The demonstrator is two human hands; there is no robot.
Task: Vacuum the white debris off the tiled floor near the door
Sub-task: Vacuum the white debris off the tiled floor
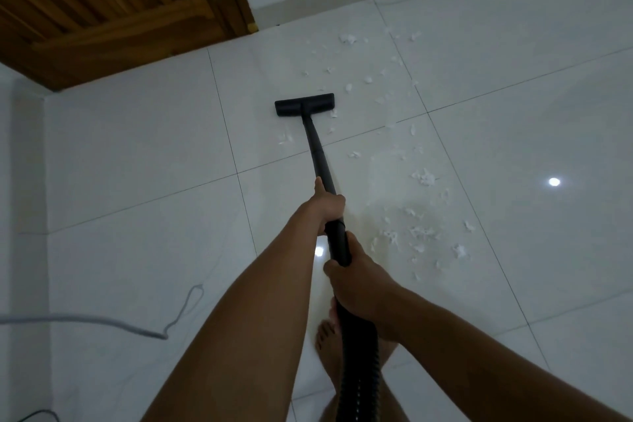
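At bottom centre a bare foot (pixel 327 343) is seen on the tiled floor (pixel 137 164), w/ the ribbed black hose (pixel 359 356) running up past it. The hose end is held by the right grip (pixel 359 281) at lower centre, fingers wrapped fully round it. Just above, the black wand (pixel 317 147) is clasped by the left grip (pixel 327 205), fingers curled round the tube, thumb laid along it. A grey cable (pixel 102 320) lies at lower left. At centre-right, beside the grips, a dense patch of white debris (pixel 423 232) is uncollected. Further up, the floor head (pixel 304 104) is set flat on the tile at centre frame, w/ scraps touching its right end & a few just below it. More bits are scattered toward upper centre, approx. up to the wall by the wooden door (pixel 102 10) at upper left.

Step judged: pick-up underway, most debris not yet taken. Next, the head is prob. to be swept right thru the scraps beside it, then the near patch covered. The head should be kept flat & strokes slow, so light flakes aren't pushed off.
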